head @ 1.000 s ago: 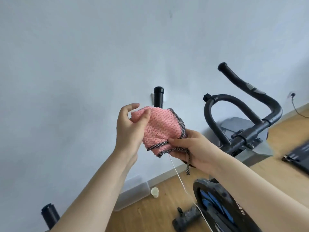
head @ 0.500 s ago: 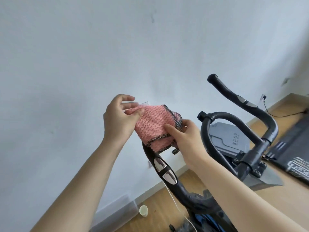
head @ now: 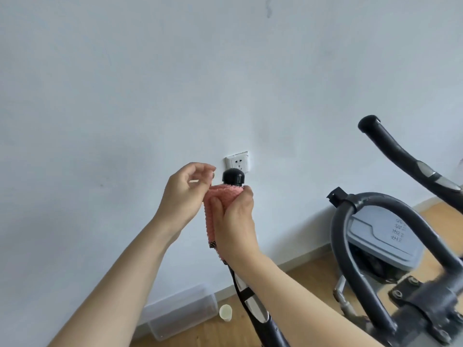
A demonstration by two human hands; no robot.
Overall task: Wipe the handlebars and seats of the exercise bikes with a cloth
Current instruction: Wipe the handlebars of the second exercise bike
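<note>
Cloth (head: pixel 220 209), pink, soft and light, is wrapped around the left handlebar (head: pixel 233 178) under its cap; right hand (head: pixel 234 221) squeezes it there, left hand (head: pixel 184 196) pinches one edge.

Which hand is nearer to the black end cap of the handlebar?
Right. The right hand grips the pink cloth around the bar directly below the black end cap, thumb almost touching it. The left hand pinches the cloth's edge, off to the cap's left.
</note>
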